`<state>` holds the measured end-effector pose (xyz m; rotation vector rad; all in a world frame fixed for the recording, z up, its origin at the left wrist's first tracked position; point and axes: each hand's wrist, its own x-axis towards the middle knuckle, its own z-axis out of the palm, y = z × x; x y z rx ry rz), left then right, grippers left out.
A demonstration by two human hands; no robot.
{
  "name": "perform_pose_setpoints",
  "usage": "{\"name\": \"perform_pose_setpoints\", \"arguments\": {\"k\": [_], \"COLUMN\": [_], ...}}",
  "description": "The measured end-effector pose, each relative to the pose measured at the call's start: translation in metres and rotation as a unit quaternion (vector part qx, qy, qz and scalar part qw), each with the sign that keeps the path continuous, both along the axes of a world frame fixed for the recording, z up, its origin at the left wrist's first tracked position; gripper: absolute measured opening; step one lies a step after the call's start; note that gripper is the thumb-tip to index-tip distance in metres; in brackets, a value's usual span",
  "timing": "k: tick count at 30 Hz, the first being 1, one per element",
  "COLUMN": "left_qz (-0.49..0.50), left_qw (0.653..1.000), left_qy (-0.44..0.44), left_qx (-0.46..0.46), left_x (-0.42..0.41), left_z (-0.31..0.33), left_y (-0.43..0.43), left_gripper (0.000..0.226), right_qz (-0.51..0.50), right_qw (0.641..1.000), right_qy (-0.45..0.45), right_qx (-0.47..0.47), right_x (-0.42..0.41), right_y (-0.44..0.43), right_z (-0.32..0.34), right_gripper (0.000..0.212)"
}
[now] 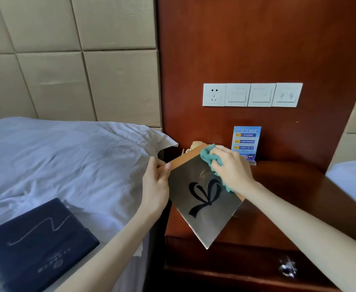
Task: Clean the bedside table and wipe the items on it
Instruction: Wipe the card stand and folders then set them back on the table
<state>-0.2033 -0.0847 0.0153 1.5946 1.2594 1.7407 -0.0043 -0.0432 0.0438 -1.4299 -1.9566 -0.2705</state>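
Observation:
A flat silver box (204, 209) with a black ribbon bow printed on it and an orange edge is held tilted above the dark wooden bedside table (288, 199). My left hand (155, 186) grips the box by its upper left corner. My right hand (232, 171) presses a teal cloth (209, 158) onto the box's upper right part. Behind the box, a beige telephone (196, 145) is mostly hidden. A blue printed sign card (245, 142) stands upright at the back of the table.
A bed with a white pillow and sheets (67, 165) lies to the left, and a dark navy box (36, 247) rests on it. A row of white wall sockets and switches (252, 94) sits above the table. The table's drawer has a shiny knob (287, 268). A second bed's edge (354, 180) shows at right.

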Motion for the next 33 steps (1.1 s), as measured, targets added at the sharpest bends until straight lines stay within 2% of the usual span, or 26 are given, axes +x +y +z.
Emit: {"name": "perform_pose_setpoints", "arguments": {"k": [3,6,9,11,14,16,22,27,33], "left_qz": [0.000,-0.008,-0.011,-0.008,0.014,0.028,0.049,0.090,0.094], "left_qw": [1.000,1.000,1.000,0.999,0.999,0.999,0.998,0.992,0.991], "left_qy": [0.003,-0.004,-0.025,-0.042,-0.042,-0.035,-0.027,-0.083,-0.097], "left_qx": [-0.006,-0.008,-0.006,-0.010,-0.007,0.000,0.026,0.026,0.010], "left_x": [0.001,0.002,-0.001,-0.004,-0.009,-0.010,-0.009,-0.023,-0.025], "left_z": [-0.001,-0.002,-0.002,0.000,0.004,0.005,0.000,0.002,-0.007], "left_y": [-0.001,-0.002,-0.003,-0.002,0.001,0.003,0.005,0.012,0.015], "left_gripper": [0.027,0.024,0.022,0.024,0.026,0.029,0.026,0.025,0.025], "right_qz": [-0.019,0.088,0.172,0.150,0.065,0.022,0.030,0.094,0.260], "right_qw": [1.000,0.996,0.979,0.983,0.997,0.999,0.999,0.994,0.945], "right_qy": [0.002,-0.019,-0.106,-0.105,-0.038,-0.026,-0.033,-0.038,-0.195], "right_qx": [0.003,0.022,0.034,0.031,0.002,-0.017,-0.019,-0.035,-0.042], "right_x": [0.002,-0.016,-0.027,-0.022,-0.001,0.013,0.018,-0.007,-0.036], "right_y": [-0.003,-0.025,-0.039,-0.033,-0.016,-0.009,-0.015,-0.047,-0.089], "right_z": [-0.006,-0.014,-0.020,-0.017,-0.012,-0.014,-0.020,-0.023,-0.035], "right_gripper": [0.016,0.015,0.020,0.021,0.017,0.014,0.016,0.019,0.027]}}
